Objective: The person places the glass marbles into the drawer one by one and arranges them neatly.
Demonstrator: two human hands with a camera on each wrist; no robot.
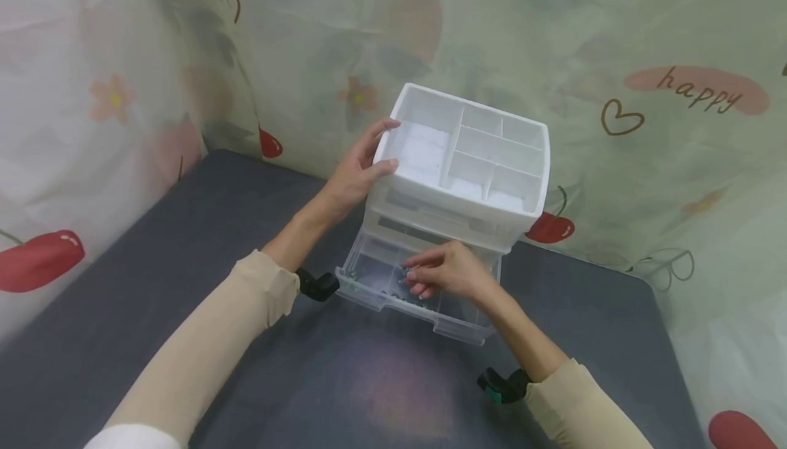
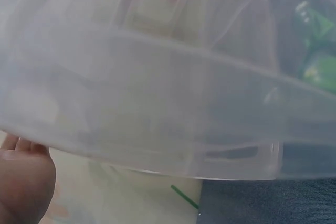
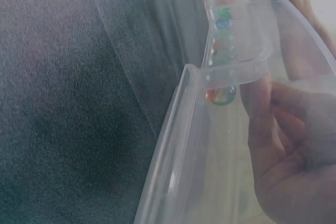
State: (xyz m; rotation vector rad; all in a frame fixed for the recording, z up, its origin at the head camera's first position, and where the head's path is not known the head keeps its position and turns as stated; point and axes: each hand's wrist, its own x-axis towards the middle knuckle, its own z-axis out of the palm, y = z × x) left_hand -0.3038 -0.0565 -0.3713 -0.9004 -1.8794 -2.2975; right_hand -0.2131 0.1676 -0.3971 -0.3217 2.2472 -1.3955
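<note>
A white plastic drawer organizer point(image 1: 424, 162) with a divided top tray stands on the dark table, its clear drawer point(image 1: 369, 296) pulled out at the front. My left hand point(image 1: 359, 172) grips the organizer's top left side, thumb and fingers at the rim. Inside the drawer, my right hand point(image 1: 451, 271) pinches a small bluish marble point(image 1: 404, 273) between thumb and fingertips. More glass marbles point(image 3: 221, 95) lie in a row along the drawer's front wall. Blurred green marbles point(image 2: 320, 69) show through the clear plastic in the left wrist view.
The dark cloth-covered table point(image 1: 258, 381) spreads around the organizer. Behind it hangs a pale printed curtain point(image 1: 295, 59) with flowers, cherries and lettering. The drawer front has a protruding clear handle lip point(image 1: 461, 329).
</note>
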